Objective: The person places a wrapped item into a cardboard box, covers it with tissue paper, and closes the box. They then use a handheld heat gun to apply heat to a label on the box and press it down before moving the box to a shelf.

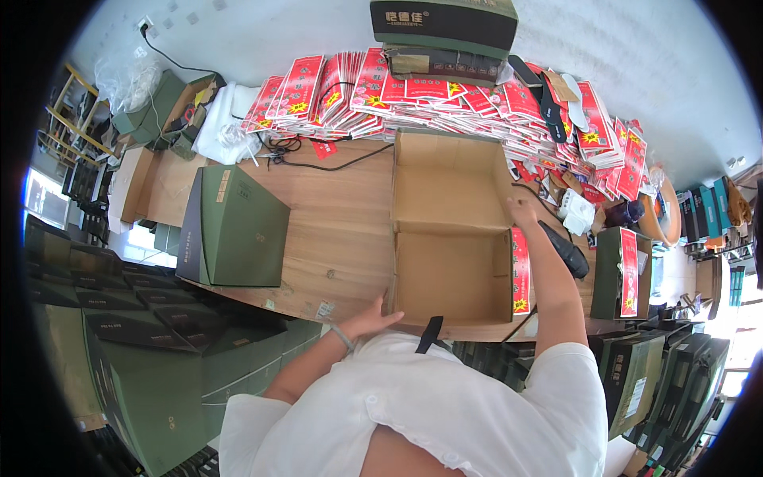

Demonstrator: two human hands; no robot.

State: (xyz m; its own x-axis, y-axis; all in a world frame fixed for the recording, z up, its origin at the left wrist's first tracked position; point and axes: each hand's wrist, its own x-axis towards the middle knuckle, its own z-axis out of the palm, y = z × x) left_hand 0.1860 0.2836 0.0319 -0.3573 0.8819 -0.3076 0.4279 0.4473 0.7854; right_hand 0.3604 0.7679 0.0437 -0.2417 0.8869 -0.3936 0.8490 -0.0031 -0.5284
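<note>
An open brown cardboard box [451, 274] lies on the wooden table [338, 222] in front of me, its lid flap [449, 183] folded back away from me. My left hand [377, 314] grips the box's near left corner. My right hand [522, 212] rests on the far right edge of the box, where the lid meets it. A red printed label [520, 270] lies along the box's right side. The box's inside looks bare.
Stacks of red printed packets [445, 99] line the table's far side, with a dark green box [443, 24] on top. A green lid [234, 226] lies at the left. More green boxes [143, 358] stand at left and right [624, 274]. Black insoles [566, 248] lie at right.
</note>
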